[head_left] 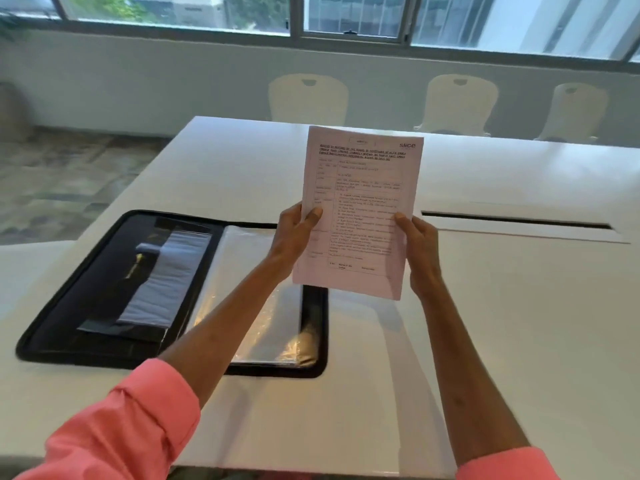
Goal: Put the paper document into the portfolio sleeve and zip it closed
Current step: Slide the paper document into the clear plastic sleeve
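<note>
Both my hands hold the paper document [360, 209] upright above the tabletop [485, 306], my left hand [294, 233] pinching its left edge and my right hand [420, 247] closed on its right edge, thumbs on the printed face. I judge I hold it this way to keep the sheets squared and unbent before sliding them in. The portfolio sleeve [104, 289] lies unzipped and spread flat to the near left, its clear plastic pocket [249, 282] facing up just beneath the document's lower left corner, ready to receive it. Nothing is inserted yet. At the document's top right I read "slice"; the bold heading and table text below are too blurred to read.
</note>
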